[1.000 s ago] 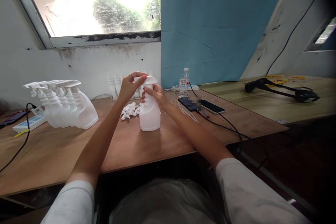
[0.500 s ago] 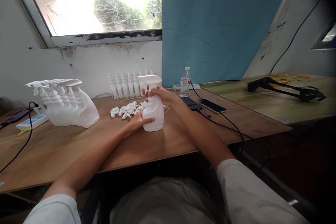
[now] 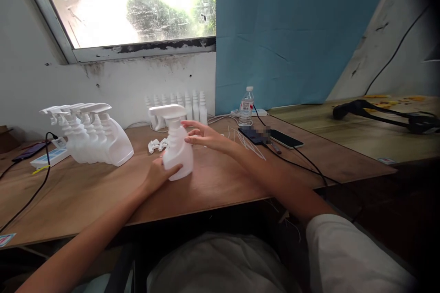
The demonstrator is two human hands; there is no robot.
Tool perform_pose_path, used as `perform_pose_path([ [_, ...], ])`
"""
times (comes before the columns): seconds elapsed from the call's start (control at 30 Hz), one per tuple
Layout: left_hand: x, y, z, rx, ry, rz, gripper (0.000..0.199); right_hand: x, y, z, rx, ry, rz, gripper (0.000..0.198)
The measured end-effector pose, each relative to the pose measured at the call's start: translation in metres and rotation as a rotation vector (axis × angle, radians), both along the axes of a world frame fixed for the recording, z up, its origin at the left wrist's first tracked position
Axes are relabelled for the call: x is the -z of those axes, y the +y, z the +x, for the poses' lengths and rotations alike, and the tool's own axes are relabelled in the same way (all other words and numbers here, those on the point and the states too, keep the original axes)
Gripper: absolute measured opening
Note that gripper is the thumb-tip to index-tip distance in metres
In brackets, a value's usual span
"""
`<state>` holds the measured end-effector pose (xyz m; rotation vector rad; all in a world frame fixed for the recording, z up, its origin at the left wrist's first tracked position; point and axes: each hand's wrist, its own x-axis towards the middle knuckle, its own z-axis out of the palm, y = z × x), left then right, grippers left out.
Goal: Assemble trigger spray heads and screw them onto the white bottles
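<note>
A white spray bottle (image 3: 179, 151) with a trigger head stands slightly tilted over the table, its nozzle pointing left. My left hand (image 3: 158, 176) is wrapped around its lower body, thumb across the front. Beside the bottle's neck is my right hand (image 3: 203, 137), with fingers apart and the fingertips close to the bottle's right side; whether they touch it I cannot tell. Small white plastic trigger parts (image 3: 154, 145) lie behind the bottle, partly hidden by it. To the left stands a row of white spray bottles (image 3: 118, 147) with trigger heads on.
Several white bottles without heads (image 3: 202, 111) line the back wall. A clear water bottle (image 3: 246, 109), a phone (image 3: 287, 139) with cables and thin white strips (image 3: 252, 144) are on the right. A black headset-like frame (image 3: 374, 114) lies on the far-right table.
The spray bottle has moved left and a little nearer with my left hand. My right hand has come off its trigger head, its fingers spreading beside the neck. The view has shifted slightly.
</note>
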<state>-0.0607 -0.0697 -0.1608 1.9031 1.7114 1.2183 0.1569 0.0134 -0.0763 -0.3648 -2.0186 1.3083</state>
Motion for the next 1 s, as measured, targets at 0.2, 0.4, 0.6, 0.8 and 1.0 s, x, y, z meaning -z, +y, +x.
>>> perform_pose_path([
  [0.2, 0.001, -0.018, -0.095, -0.527, 0.229, 0.114, 0.073, 0.042, -0.011, 0.03, 0.109, 0.016, 0.035, 0.042],
  [0.4, 0.006, -0.005, -0.14, -0.653, 0.343, 0.345, 0.058, 0.072, -0.05, 0.053, 0.21, -0.059, 0.045, 0.038],
  [0.6, 0.008, 0.004, -0.149, -0.717, 0.364, 0.401, 0.057, 0.095, -0.076, 0.053, 0.197, -0.249, 0.228, 0.04],
  [0.8, 0.008, 0.005, -0.148, -0.773, 0.35, 0.403, 0.068, 0.099, -0.073, 0.054, 0.128, -0.299, 0.304, 0.043],
  [1.0, 0.011, 0.009, -0.154, -0.782, 0.373, 0.434, 0.081, 0.098, -0.074, 0.055, 0.117, -0.306, 0.313, 0.043],
])
